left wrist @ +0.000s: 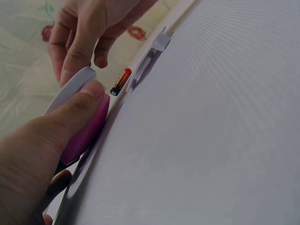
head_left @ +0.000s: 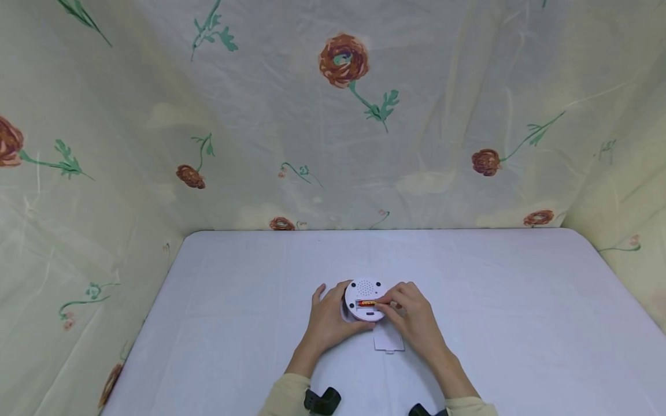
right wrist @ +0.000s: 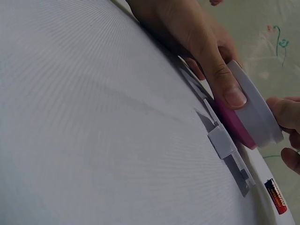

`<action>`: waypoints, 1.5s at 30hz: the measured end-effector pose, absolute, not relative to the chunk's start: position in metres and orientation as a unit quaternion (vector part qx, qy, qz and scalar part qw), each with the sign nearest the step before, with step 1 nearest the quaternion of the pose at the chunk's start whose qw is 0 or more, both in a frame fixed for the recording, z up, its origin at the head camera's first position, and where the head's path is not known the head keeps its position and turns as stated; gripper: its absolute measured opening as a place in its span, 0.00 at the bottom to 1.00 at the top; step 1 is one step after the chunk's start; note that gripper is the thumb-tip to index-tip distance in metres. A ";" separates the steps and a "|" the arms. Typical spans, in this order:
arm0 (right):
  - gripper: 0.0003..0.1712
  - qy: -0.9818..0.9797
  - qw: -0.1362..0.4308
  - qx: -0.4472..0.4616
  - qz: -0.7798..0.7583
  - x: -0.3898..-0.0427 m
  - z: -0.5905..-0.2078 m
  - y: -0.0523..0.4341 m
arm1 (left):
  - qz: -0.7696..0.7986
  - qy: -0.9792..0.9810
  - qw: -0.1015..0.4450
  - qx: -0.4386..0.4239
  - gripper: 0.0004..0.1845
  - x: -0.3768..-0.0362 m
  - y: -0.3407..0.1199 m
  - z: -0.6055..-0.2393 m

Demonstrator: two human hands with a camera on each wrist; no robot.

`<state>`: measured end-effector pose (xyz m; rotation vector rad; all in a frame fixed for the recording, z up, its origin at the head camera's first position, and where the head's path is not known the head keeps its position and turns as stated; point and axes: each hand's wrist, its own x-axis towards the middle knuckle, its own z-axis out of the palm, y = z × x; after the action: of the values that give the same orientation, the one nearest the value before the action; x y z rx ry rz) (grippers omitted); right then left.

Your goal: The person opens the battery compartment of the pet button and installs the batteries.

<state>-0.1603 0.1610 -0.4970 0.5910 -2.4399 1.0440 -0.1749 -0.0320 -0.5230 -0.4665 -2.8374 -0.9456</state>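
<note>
Wrist straps (head_left: 322,401): two dark straps show at the near edge of the head view, over pale sleeves.
Battery cover (head_left: 388,341): a small white rectangular lid with clips lies flat on the table, just in front of the device and between the two wrists. In the right wrist view (right wrist: 225,143) it lies close under the device's rim.
Left hand (head_left: 328,319): grasping the round device from the left side, thumb pressed on the white rim, fingers curled round the far edge. The left wrist view (left wrist: 42,140) shows the thumb tip on the rim, over the pink band.
Round device (head_left: 364,300): a white disc with a pink lower band, back side up, speaker holes at its far edge, battery slot uncovered. It rests on the table at centre, between the two hands.
Right hand (head_left: 412,315): fingertips bent down onto the battery in the slot, pinching it at its right end.
Battery in slot (head_left: 367,303): red and gold, lying crosswise in the device's open compartment.
Loose battery (left wrist: 121,82): a second red, gold and black cell lies on the table just beside the cover, seen also in the right wrist view (right wrist: 275,196).
Table (head_left: 520,323): covered in a plain white cloth.
Backdrop (head_left: 343,115): cream fabric with rust flowers and green stems hangs behind and at both sides.
</note>
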 end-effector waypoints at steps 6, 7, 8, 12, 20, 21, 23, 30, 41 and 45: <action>0.07 -0.892 0.177 0.171 0.379 -0.160 -0.496 0.160 | -0.313 -0.936 0.058 -0.152 0.49 -0.174 -0.031 -0.522; 0.07 -0.892 0.173 0.166 0.383 -0.160 -0.496 0.160 | -0.313 -0.936 0.058 -0.151 0.49 -0.174 -0.031 -0.522; 0.06 -0.892 0.170 0.161 0.386 -0.160 -0.496 0.160 | -0.313 -0.936 0.058 -0.150 0.49 -0.174 -0.031 -0.522; 0.06 -0.889 0.162 0.155 0.399 -0.161 -0.496 0.158 | -0.314 -0.935 0.066 -0.153 0.50 -0.174 -0.031 -0.521; 0.06 -0.891 0.153 0.147 0.402 -0.161 -0.497 0.158 | -0.316 -0.935 0.058 -0.149 0.50 -0.174 -0.031 -0.523; 0.06 -0.891 0.153 0.147 0.402 -0.162 -0.497 0.158 | -0.314 -0.936 0.055 -0.147 0.50 -0.175 -0.031 -0.524; 0.06 -0.891 0.153 0.146 0.402 -0.162 -0.497 0.158 | -0.313 -0.937 0.054 -0.146 0.49 -0.175 -0.031 -0.524; 0.05 -0.893 0.142 0.140 0.404 -0.161 -0.496 0.157 | -0.311 -0.937 0.058 -0.150 0.48 -0.175 -0.031 -0.523; 0.05 -0.895 0.125 0.128 0.409 -0.159 -0.492 0.155 | -0.306 -0.937 0.061 -0.153 0.48 -0.174 -0.031 -0.521; 0.04 -0.895 0.122 0.122 0.410 -0.159 -0.491 0.154 | -0.304 -0.938 0.059 -0.154 0.48 -0.174 -0.031 -0.522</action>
<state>-0.1589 0.1544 -0.4907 0.3575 -2.6143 1.1982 -0.1742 -0.0314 -0.5219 -0.4663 -2.8415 -0.9194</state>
